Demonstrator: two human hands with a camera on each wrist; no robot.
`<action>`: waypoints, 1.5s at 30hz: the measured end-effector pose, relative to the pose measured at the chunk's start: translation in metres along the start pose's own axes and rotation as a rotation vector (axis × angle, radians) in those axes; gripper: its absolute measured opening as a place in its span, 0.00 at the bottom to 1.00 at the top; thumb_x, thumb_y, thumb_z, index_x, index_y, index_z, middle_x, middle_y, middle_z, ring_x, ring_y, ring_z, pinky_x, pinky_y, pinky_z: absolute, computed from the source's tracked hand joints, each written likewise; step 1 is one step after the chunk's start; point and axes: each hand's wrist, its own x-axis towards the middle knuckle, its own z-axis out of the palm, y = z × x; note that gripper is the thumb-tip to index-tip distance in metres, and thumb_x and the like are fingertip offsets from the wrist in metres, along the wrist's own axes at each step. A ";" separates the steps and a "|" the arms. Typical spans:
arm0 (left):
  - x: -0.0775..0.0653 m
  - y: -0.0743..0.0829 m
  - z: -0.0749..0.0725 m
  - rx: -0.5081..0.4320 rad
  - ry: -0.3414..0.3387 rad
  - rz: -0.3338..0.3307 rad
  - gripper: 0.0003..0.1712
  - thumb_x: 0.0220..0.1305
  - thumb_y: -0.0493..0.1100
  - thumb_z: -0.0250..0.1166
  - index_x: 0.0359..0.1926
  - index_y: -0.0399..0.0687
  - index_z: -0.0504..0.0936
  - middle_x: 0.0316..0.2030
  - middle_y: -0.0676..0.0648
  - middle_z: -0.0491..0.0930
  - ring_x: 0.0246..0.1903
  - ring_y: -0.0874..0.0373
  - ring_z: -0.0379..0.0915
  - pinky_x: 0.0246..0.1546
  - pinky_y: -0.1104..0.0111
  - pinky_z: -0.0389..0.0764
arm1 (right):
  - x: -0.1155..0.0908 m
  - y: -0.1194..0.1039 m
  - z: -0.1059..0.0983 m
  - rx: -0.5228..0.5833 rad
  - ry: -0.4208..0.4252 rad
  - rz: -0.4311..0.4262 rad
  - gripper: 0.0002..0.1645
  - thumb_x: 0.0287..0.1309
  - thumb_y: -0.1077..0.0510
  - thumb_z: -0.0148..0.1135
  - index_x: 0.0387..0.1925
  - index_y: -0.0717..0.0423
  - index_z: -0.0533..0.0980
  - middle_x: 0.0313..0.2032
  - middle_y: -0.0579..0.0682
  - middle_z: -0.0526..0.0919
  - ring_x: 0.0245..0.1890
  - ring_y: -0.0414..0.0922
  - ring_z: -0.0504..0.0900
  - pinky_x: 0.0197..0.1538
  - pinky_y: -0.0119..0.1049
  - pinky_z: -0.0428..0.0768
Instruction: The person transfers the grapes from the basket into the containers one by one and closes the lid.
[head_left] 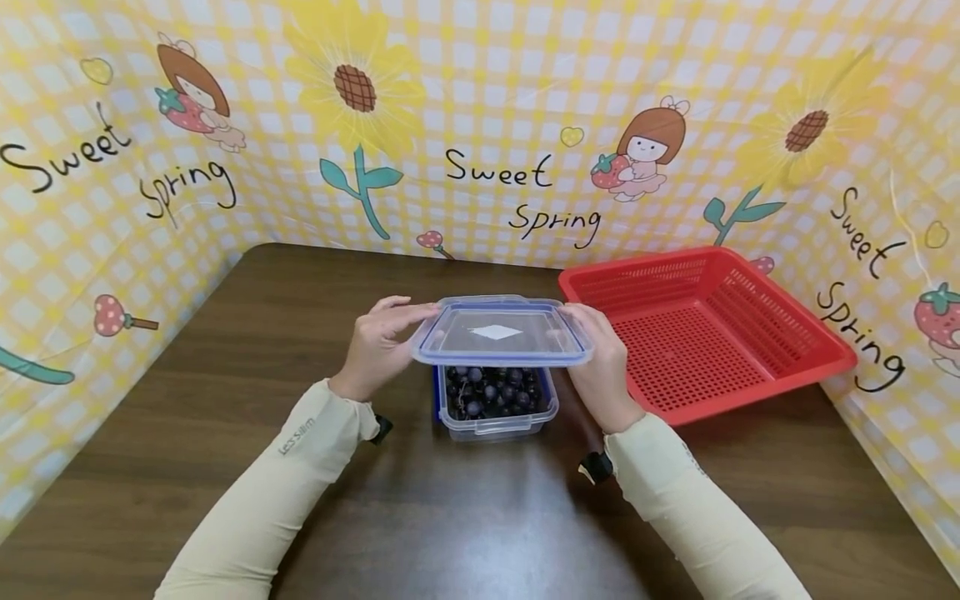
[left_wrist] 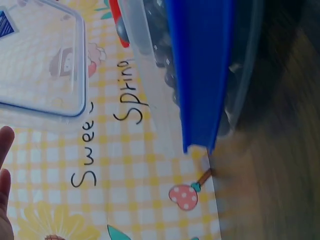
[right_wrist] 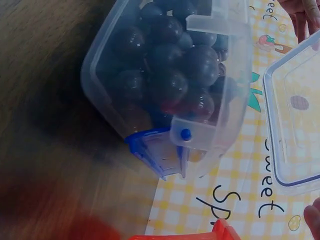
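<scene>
A clear plastic lid with a blue seal is held level between both hands, above a clear food container. My left hand grips the lid's left edge, and my right hand grips its right edge. Dark purple grapes fill the container, which stands on the table. The lid hides the container's far part in the head view. A blue side latch hangs down in the left wrist view. Seen from the right wrist, another blue latch sticks outward, with a gap between lid and container.
To the right, a red perforated basket stands on the brown wooden table, close to my right hand. A yellow checked cloth with flower and strawberry prints rises behind and along both sides.
</scene>
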 end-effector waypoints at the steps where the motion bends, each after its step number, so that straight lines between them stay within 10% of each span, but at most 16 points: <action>1: 0.000 0.001 0.001 -0.011 0.023 -0.012 0.17 0.40 0.19 0.70 0.37 0.25 0.84 0.33 0.35 0.84 0.31 0.43 0.83 0.51 0.67 0.74 | 0.001 -0.001 0.001 -0.001 0.010 0.008 0.16 0.50 0.70 0.69 0.43 0.69 0.79 0.42 0.62 0.81 0.44 0.55 0.80 0.52 0.38 0.77; 5: -0.002 0.003 0.007 -0.052 0.103 -0.065 0.10 0.53 0.32 0.71 0.34 0.25 0.84 0.30 0.35 0.84 0.30 0.47 0.81 0.44 0.75 0.76 | 0.004 -0.004 0.003 0.008 0.039 0.052 0.16 0.48 0.69 0.70 0.41 0.69 0.80 0.39 0.61 0.82 0.39 0.53 0.82 0.44 0.43 0.81; 10: -0.008 0.005 0.012 -0.084 0.190 -0.082 0.29 0.59 0.55 0.65 0.28 0.26 0.84 0.26 0.34 0.83 0.30 0.55 0.81 0.40 0.79 0.76 | 0.003 -0.005 0.002 -0.009 0.048 0.035 0.21 0.52 0.52 0.65 0.40 0.68 0.80 0.38 0.61 0.82 0.40 0.54 0.80 0.46 0.46 0.80; 18: -0.008 0.017 0.013 -0.260 0.178 -0.096 0.27 0.58 0.50 0.68 0.32 0.23 0.82 0.22 0.36 0.82 0.28 0.69 0.77 0.32 0.79 0.77 | -0.005 -0.003 -0.005 -0.006 0.084 -0.038 0.33 0.58 0.43 0.58 0.45 0.72 0.78 0.31 0.61 0.80 0.31 0.53 0.79 0.37 0.35 0.76; 27: -0.003 0.027 0.009 -0.337 0.149 -0.431 0.13 0.46 0.17 0.67 0.37 0.20 0.80 0.26 0.54 0.83 0.24 0.70 0.75 0.27 0.79 0.77 | 0.000 -0.006 -0.004 0.090 -0.020 0.084 0.31 0.55 0.54 0.64 0.55 0.73 0.74 0.27 0.60 0.78 0.25 0.50 0.77 0.29 0.21 0.73; 33: -0.003 0.023 0.005 -0.319 0.067 -0.637 0.10 0.53 0.23 0.67 0.39 0.21 0.80 0.23 0.37 0.80 0.19 0.66 0.75 0.24 0.76 0.79 | 0.009 -0.010 -0.004 0.095 -0.169 0.290 0.26 0.54 0.67 0.67 0.55 0.71 0.74 0.28 0.59 0.77 0.26 0.48 0.75 0.28 0.24 0.73; 45: 0.003 0.010 0.004 -0.219 -0.256 -1.023 0.18 0.64 0.41 0.65 0.43 0.25 0.80 0.23 0.42 0.82 0.15 0.62 0.75 0.21 0.70 0.81 | 0.018 -0.003 0.003 0.091 -0.403 0.699 0.29 0.63 0.60 0.61 0.62 0.67 0.69 0.32 0.63 0.81 0.30 0.52 0.79 0.29 0.29 0.73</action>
